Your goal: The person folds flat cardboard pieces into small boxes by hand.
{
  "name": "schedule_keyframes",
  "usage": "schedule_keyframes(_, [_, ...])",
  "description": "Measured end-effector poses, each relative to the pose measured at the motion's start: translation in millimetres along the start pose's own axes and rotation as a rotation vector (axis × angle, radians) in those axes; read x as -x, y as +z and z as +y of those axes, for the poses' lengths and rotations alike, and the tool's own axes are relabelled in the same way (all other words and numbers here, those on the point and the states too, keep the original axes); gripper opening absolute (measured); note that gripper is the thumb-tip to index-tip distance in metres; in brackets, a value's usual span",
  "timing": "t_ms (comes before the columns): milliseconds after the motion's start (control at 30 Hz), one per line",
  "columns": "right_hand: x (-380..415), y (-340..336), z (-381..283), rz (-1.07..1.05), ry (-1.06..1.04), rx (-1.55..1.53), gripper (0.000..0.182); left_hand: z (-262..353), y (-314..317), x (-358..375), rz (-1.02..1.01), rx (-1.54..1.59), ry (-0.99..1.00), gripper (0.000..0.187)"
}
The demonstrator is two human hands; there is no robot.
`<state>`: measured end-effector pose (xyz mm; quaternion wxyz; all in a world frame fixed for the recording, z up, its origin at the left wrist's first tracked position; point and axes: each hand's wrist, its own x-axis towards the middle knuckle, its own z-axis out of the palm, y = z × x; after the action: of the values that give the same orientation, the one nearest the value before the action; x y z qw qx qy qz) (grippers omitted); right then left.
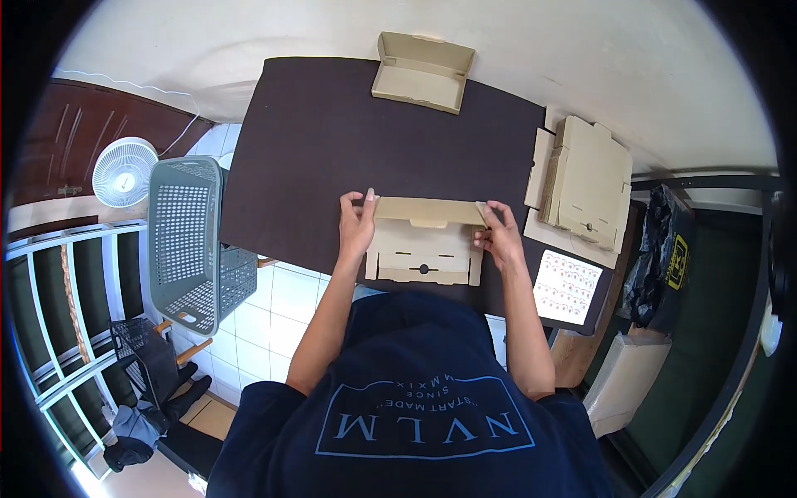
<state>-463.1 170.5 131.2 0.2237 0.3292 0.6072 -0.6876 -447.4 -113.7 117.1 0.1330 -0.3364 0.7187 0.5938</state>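
In front of my body, at the near edge of the dark table, lies a partly folded brown cardboard box [423, 243]. Its far panel with a small tab stands raised, and the near panel shows slots and a round dark hole. My left hand [357, 226] pinches the far left corner of the box. At the far right corner, my right hand [501, 237] grips the raised panel between thumb and fingers. Part of the box's right side is hidden by those fingers.
A folded open box [422, 76] stands at the table's [332, 133] far edge. Stacked flat cardboard blanks [588, 178] lie on the right, with a printed sheet [567, 287] nearer me. On the left are a grey plastic basket [184, 241] and a white fan [124, 172].
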Motion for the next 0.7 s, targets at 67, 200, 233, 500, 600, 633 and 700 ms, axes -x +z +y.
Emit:
schedule_keyframes(67, [-10.2, 1.9, -6.1, 0.001, -0.020, 0.044, 0.036, -15.9, 4.3, -19.7, 0.376, -0.434, 0.453, 0.050])
schedule_keyframes(200, [-37.9, 12.5, -17.5, -0.028, -0.177, 0.172, 0.053, 39.2, 10.6, -13.7, 0.247, -0.334, 0.809, 0.036])
schedule_keyframes(233, [-44.8, 15.4, -20.5, -0.013, -0.189, 0.196, 0.048, 43.1, 13.7, -20.3, 0.129, -0.376, 0.863, 0.037])
schedule_keyframes(500, [-89.8, 26.3, -24.9, 0.149, -0.360, 0.491, 0.025, 69.7, 63.2, -40.5, 0.186, -0.876, 0.887, 0.049])
schedule_keyframes(600, [-97.6, 31.2, -26.7, 0.176, -0.308, 0.535, 0.022, 78.8, 70.7, -59.1, -0.038, -0.937, 0.863, 0.050])
schedule_keyframes(633, [-101.2, 32.6, -26.1, 0.206, -0.302, 0.561, 0.022, 81.9, 74.9, -62.4, -0.104, -1.080, 0.803, 0.050])
schedule_keyframes(700, [-107.2, 34.3, -24.1, 0.239, -0.294, 0.584, 0.022, 76.2, 82.7, -70.3, -0.175, -1.222, 0.741, 0.050])
